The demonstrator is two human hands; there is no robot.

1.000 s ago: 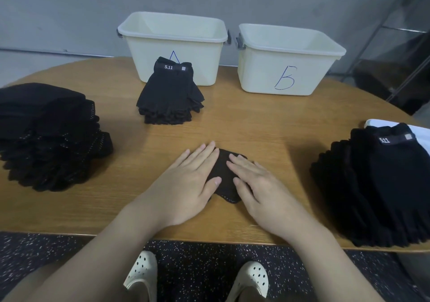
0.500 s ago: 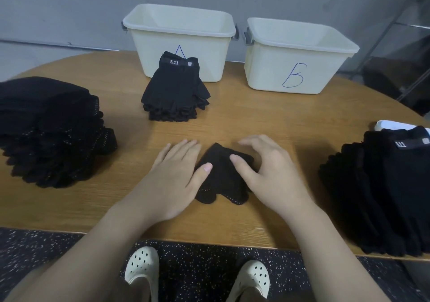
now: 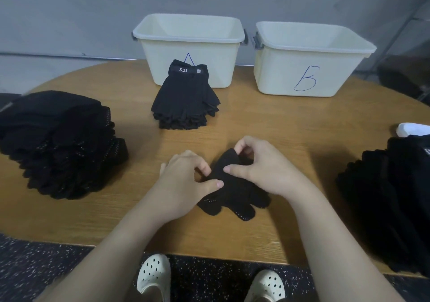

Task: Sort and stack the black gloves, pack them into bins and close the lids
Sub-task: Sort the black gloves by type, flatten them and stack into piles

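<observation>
Head view: a person sits at a round wooden bench (image 3: 302, 125) and works on one black glove (image 3: 235, 190) in the lower middle of the frame.
Step in hand: sorting, as I judge it; a single glove is being picked up or turned over before it goes to a stack. Packing and lid closing are not yet begun.
Left hand (image 3: 183, 183): fingers curled, thumb and forefinger pinching the glove's left edge near its cuff.
Right hand (image 3: 263, 169): fingers bent, thumb and fingertips pinching the cuff end, which is lifted off the bench; the glove's finger end, with pale dots, lies toward the lower edge of the frame.
Sorted stack (image 3: 186, 101): a neat pile of gloves in the upper middle, just in front of bin A (image 3: 190, 46), top one labelled 5.11.
Other piles: a large heap (image 3: 58, 143) at the left edge, another heap (image 3: 391, 199) at the right edge.
Bins: bin A and bin B (image 3: 309, 62) stand open side by side at the top; what is inside cannot be told.
Next move: probably deciding which pile this glove belongs to, then laying it flat and square on that pile.
Risk: the limp fabric may fold or land askew.
</observation>
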